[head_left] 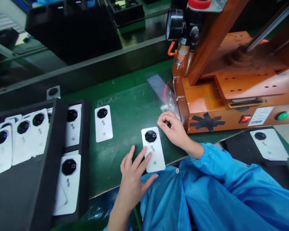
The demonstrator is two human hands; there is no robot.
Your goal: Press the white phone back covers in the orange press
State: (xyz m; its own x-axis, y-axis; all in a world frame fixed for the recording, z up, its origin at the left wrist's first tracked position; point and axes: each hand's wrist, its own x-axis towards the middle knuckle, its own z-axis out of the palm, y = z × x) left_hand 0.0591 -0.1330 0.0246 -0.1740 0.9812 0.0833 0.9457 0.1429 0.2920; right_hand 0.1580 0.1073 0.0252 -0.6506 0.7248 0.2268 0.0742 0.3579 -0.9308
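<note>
A white phone back cover (160,160) with a dark round camera area lies on the green table in front of me. My left hand (132,178) is open, its fingers spread and the tips at the cover's left edge. Beside the cover's upper right corner is my right hand (172,130), its fingers curled with thumb and forefinger together. Anything between those fingertips is too small or hidden to make out. A second white phone back cover (103,128) rests flat on the table further left.
On the left, black foam trays (16,192) hold several white covers. An orange press machine (199,109) with a pressure gauge (174,25) fills the right. A clear plastic bag (162,91) lies beside it. More covers (269,146) sit on a dark surface at far right.
</note>
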